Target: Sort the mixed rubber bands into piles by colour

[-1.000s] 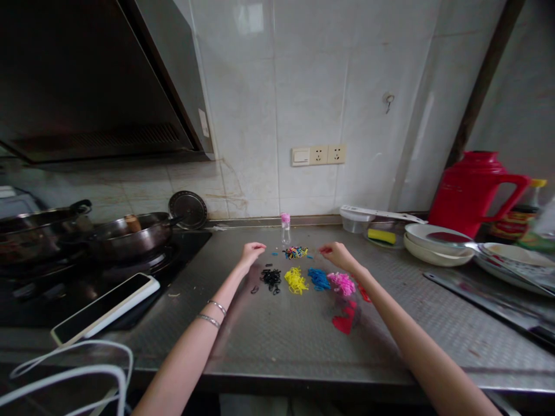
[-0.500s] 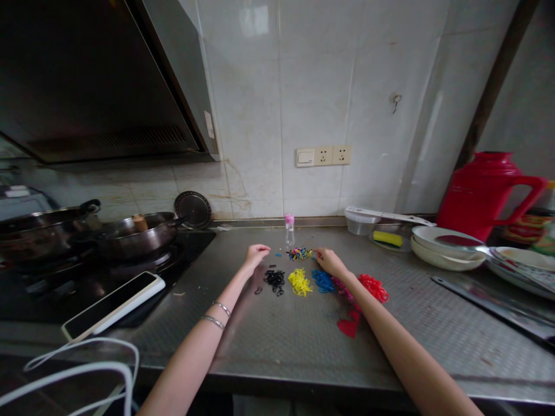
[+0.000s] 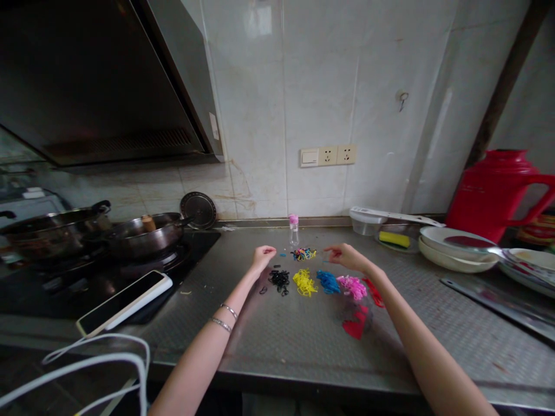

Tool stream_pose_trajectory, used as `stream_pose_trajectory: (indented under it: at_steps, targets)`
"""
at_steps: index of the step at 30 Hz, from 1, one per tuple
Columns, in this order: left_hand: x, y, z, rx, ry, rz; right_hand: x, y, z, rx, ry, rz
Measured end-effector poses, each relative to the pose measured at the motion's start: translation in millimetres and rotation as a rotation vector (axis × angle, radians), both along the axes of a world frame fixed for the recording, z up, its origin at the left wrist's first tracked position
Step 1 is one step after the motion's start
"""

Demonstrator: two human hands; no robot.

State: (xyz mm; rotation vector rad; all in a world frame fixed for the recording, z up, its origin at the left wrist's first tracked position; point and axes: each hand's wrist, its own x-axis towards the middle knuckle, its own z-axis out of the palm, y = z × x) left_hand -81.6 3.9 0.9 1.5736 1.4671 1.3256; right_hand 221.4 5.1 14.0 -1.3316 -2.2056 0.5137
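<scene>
My left hand (image 3: 263, 255) is closed in a pinch left of a small mixed-colour pile of rubber bands (image 3: 304, 253); whatever is between its fingertips is too small to name. To the right of that pile, my right hand (image 3: 342, 255) pinches a thin blue rubber band (image 3: 325, 260). Sorted heaps lie nearer me: black bands (image 3: 280, 279), yellow bands (image 3: 304, 282), blue bands (image 3: 328, 281) and pink bands (image 3: 352, 286). My right forearm partly covers the red bands (image 3: 374, 293). Behind the mixed pile stands a clear bottle with a pink cap (image 3: 293, 231).
A red heart-shaped piece (image 3: 355, 327) lies near the front. On the left are a hob with a pan (image 3: 150, 237), a phone-like device (image 3: 124, 303) and a white cable (image 3: 130, 358). Bowls (image 3: 455, 254), a knife (image 3: 498, 309) and a red flask (image 3: 494, 196) occupy the right.
My right hand has moved right, away from the mixed pile, with the blue rubber band, uncovering the pink heap. My left hand stays pinched in about the same place. The view has shifted slightly.
</scene>
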Motion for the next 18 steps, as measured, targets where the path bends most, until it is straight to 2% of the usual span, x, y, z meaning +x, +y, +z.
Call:
stream_pose_trajectory:
  at_steps: [4,12,18]
  targets:
    - [0,2,-1.6,0.017,0.004,-0.004,1,-2,-1.4,-0.143,0.025,0.065]
    - [8,6,0.8,0.081,0.086,-0.037,-4,-11,7.6,0.068,-0.009,-0.103]
    - [17,14,2.6,0.129,0.293,-0.059,-6,-9,2.4,0.156,-0.106,-0.116]
